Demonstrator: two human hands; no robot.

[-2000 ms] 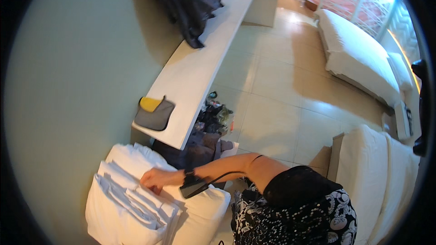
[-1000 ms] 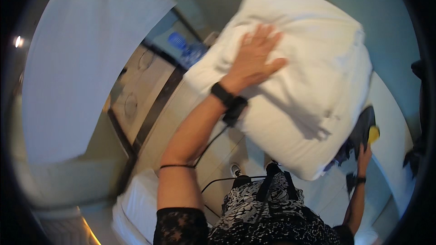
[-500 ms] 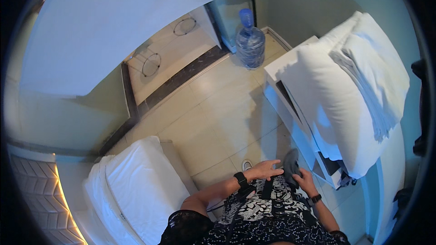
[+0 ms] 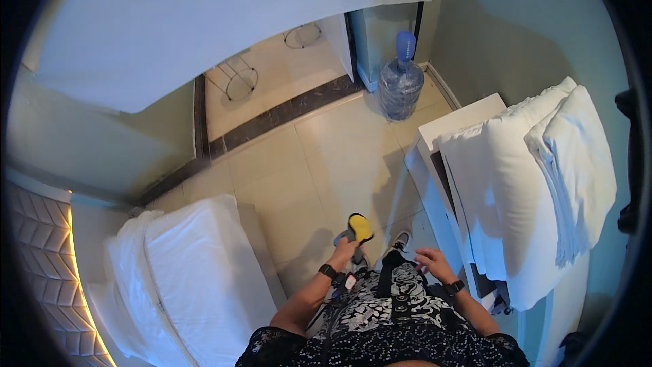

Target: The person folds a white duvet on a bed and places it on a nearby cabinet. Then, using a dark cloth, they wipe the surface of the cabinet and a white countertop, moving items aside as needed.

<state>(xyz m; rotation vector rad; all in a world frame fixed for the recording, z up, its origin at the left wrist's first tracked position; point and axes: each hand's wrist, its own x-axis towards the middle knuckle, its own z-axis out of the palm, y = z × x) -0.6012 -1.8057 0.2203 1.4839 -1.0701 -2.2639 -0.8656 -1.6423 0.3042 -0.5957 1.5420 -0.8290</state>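
Okay, so the grey-and-yellow cleaning cloth [image 4: 362,230] is gripped in the left hand [image 4: 345,250], fingers closed around the bunched grey part, with a yellow patch left showing at the top. It's held in the air to the left of the white bench [image 4: 462,114], well apart from it. The right hand [image 4: 436,265] is held just left of the bench's near end, fingers loosely bent and a bit apart, and nothing can be seen gripped in it.

The step in hand looks like plain carrying of the cloth, I'd guess. What's called for next is probably just a snug left grip, with the right kept free. Nothing is being wiped yet, as far as can be seen. The bench is loaded with white bedding [image 4: 516,197], and the white-covered bed [image 4: 197,265] is placed well to its left.

Versus half a second ago: there, the cloth is held in the right hand, grey side showing, with the left stretched out toward it. Now the hands are swapped, and the cloth is shifted farther left of the bench.
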